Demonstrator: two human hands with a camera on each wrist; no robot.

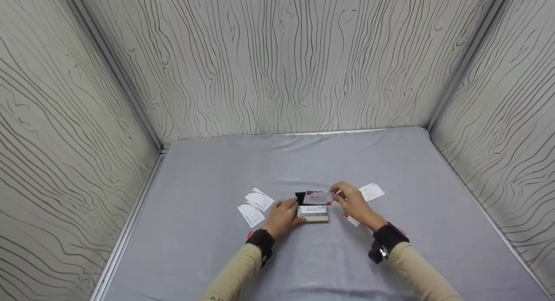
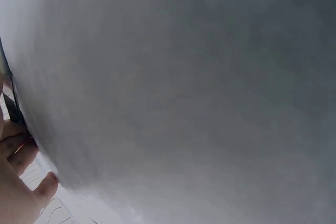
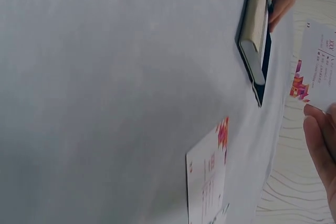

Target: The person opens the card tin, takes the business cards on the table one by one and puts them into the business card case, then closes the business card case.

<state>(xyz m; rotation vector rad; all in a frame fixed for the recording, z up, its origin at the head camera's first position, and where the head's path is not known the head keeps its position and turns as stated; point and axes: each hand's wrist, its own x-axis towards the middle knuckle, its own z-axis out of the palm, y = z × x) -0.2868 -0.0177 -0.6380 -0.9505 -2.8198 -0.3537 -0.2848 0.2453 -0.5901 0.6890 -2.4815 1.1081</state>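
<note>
My right hand pinches a white business card with red corner patterns by its right end, above the back of a card case. The same card shows in the right wrist view, held at its lower edge. The case stands open, with a beige side, a dark flap and a pale card lying in it. My left hand grips the case's left end, thumb at the near side. In the left wrist view only part of my left hand shows at the edge; the case is mostly hidden there.
Left of my left hand lie two white cards, an upper card and a lower card. Beyond my right hand is another card, and a red-cornered card lies partly under it. Patterned panels enclose the grey cloth-covered table.
</note>
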